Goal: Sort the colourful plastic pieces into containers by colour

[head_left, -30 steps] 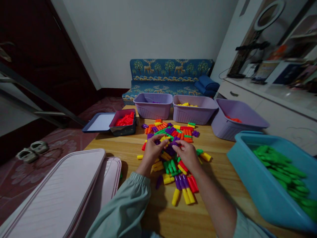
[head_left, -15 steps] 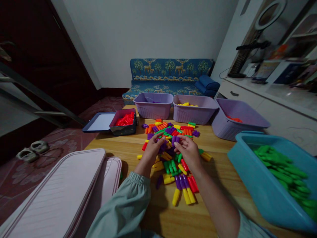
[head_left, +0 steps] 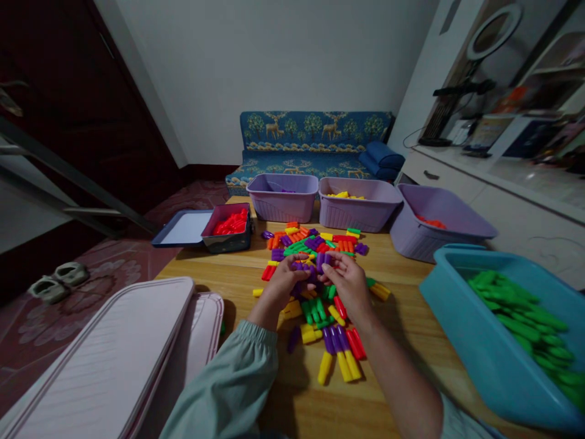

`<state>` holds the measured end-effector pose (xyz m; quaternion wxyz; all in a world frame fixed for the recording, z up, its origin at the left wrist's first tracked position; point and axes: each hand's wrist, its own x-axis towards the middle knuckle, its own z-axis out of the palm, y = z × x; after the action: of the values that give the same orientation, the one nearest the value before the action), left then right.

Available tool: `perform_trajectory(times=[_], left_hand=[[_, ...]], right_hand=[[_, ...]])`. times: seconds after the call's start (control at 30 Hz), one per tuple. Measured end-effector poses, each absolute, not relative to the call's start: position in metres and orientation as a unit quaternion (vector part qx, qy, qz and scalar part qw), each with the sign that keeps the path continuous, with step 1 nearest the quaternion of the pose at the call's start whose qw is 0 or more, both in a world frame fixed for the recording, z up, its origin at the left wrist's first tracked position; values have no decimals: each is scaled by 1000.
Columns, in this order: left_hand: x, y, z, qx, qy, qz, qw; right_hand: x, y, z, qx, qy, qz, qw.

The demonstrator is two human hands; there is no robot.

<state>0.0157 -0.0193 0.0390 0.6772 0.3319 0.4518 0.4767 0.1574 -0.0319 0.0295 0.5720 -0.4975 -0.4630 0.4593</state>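
Observation:
Over the heap of coloured plastic building pieces (head_left: 315, 310), my two hands are close together. My left hand (head_left: 280, 285) is closed on a purple building piece (head_left: 306, 269), partly hidden by its fingers. Between the thumb and fingers of my right hand (head_left: 350, 285) is another purple building piece (head_left: 323, 262), held upright. The two purple pieces are nearly side by side; whether they touch I cannot tell. Below the hands lie joined green pieces (head_left: 314, 310) and a row of purple pieces with yellow ends (head_left: 340, 350).
Two lilac bins (head_left: 283, 204) (head_left: 359, 213) stand at the back, a third lilac bin (head_left: 414, 235) to their right. A teal bin (head_left: 475, 329) of green pieces stands right. An open box (head_left: 228, 242) holds red pieces at left. Pale lids (head_left: 114, 347) lie front left.
My left hand's raised fingers have come down around its purple piece, which is now closer to the one in my right hand. The right hand has barely moved.

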Motion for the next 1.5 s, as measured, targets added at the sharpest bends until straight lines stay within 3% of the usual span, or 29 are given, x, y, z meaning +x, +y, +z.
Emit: perform_trajectory(times=[0.4,0.6,0.8,1.0,1.13,1.5], left_hand=[[16,-20,36,370,442,450,682],[19,-22,36,419,446,425,667],[11,-16,41,321,442,488,680],[5,9,67,71,358,492,791],[14,38,84,-31,370,555,744],[24,134,163,69,386,646,655]], right_hand=[[154,-35,27,-490,-504,429,567],[153,-35,23,-491,-541,441,521],[165,-27,11,-548,-522,382,531],[166,-26,2,-559,-514,379,529],[165,-26,0,-548,-520,383,531],[166,-27,-1,-583,-574,337,466]])
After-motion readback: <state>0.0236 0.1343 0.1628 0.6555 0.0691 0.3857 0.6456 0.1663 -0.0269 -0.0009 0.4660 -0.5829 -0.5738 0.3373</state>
